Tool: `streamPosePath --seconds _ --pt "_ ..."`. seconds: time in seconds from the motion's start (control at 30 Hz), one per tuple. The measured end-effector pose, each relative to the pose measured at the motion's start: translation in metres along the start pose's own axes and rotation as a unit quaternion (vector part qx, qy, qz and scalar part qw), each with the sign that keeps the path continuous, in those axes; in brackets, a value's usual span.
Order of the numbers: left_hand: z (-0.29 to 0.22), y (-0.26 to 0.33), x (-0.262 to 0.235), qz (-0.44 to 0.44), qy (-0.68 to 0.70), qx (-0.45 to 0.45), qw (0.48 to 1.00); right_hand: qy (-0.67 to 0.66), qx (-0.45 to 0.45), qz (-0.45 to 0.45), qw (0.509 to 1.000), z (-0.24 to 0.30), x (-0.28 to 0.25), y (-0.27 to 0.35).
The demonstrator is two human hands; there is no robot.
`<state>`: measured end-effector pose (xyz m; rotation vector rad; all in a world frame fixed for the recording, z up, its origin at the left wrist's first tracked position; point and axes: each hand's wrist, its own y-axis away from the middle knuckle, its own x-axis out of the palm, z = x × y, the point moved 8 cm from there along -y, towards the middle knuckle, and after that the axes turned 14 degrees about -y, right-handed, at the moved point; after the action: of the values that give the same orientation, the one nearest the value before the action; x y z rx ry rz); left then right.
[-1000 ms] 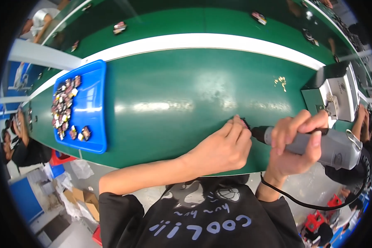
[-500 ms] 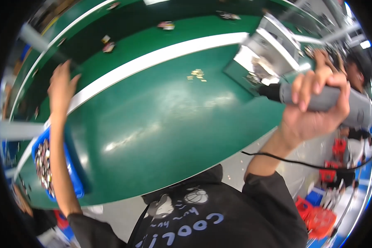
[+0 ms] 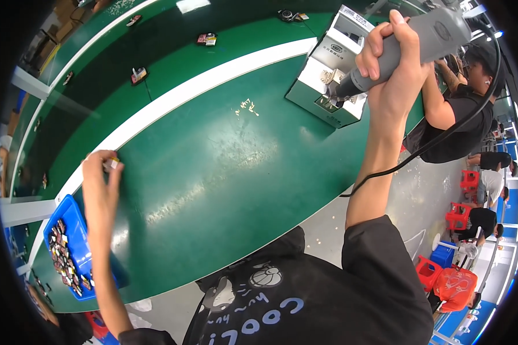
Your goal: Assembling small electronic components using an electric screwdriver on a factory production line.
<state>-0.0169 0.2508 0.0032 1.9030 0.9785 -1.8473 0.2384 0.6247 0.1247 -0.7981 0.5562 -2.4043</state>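
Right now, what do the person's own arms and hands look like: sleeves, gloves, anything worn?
Both forearms are bare, and the left hand and right hand wear no gloves. No watch, ring or band shows. Short black sleeves end near the elbows, part of a black T-shirt with pale lettering and a small cartoon print on the chest.

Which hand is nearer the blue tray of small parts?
Left. The left hand is just above the blue tray; the right hand is far across, gripping the grey power screwdriver.
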Motion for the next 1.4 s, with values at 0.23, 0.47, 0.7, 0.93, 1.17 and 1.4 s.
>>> streamPosePath --seconds 0.23,0.47,0.7,0.93,1.17,1.4 --pt "-0.137 0.074 0.011 0.019 0.082 0.112 0.990 -0.051 0.101 0.012 0.994 -0.022 0.017 0.033" --pt "-0.177 0.075 0.002 -0.047 0.033 0.225 0.973 -0.161 0.109 0.066 0.979 -0.012 0.067 0.126" --pt "-0.184 0.089 0.009 -0.121 -0.010 0.268 0.956 -0.201 0.144 0.114 0.962 -0.019 0.098 0.161" --pt "-0.187 0.102 0.013 -0.171 -0.094 0.347 0.918 -0.167 0.171 0.126 0.963 -0.029 0.100 0.171" --pt "-0.188 0.104 0.014 -0.133 -0.098 0.370 0.914 -0.166 0.170 0.131 0.963 -0.030 0.100 0.175" --pt "-0.186 0.104 0.014 -0.125 -0.089 0.369 0.917 -0.161 0.181 0.125 0.962 -0.034 0.100 0.177"
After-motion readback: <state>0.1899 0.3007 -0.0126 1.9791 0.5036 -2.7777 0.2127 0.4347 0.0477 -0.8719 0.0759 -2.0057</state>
